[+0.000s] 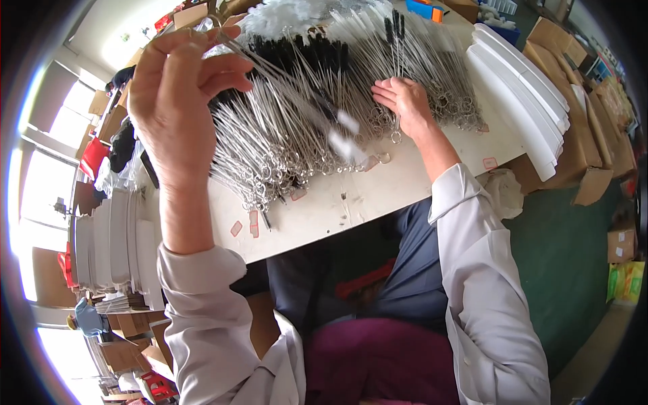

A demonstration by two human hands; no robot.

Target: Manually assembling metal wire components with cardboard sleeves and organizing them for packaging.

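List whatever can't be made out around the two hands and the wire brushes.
- Head view: the left hand is raised holding wire brushes; its own fingers hide the grip and the count.
- Head view: the right hand rests on the brush pile; its palm hides what the fingertips pinch.
- Head view: pale blurred flecks over the pile are too smeared to identify.
- The pile's far end is cut off by the top edge.

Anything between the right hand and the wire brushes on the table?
Nothing visible. The right hand already rests flat on the pile of wire brushes, fingers among the ring ends. The left hand is raised off the table, pinching a few brushes.
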